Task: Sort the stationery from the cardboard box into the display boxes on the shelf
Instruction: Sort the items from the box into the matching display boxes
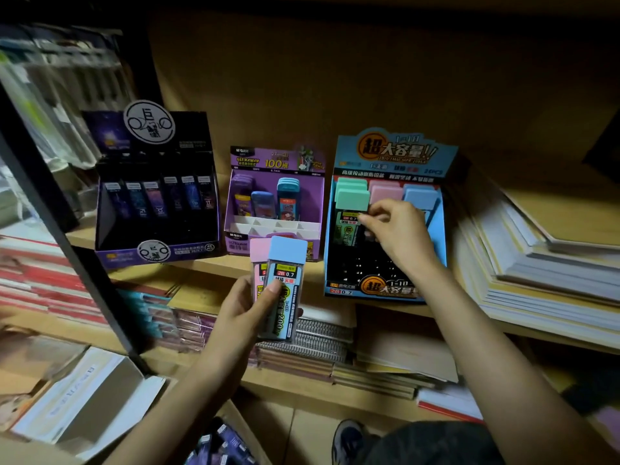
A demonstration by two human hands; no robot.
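Lead cases (285, 286) — two in left hand (241, 313), three display boxes (396, 152)

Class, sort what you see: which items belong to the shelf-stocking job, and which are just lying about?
In the job: left hand, blue-capped case, pink-capped case, right hand, blue display box, cardboard box.
Lying about: paper stacks, spiral notebooks, shoe.

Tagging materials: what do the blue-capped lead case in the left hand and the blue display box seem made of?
The blue-capped lead case looks plastic: matte cap, clear glossy body. The blue display box seems printed cardboard: flat folded panels.
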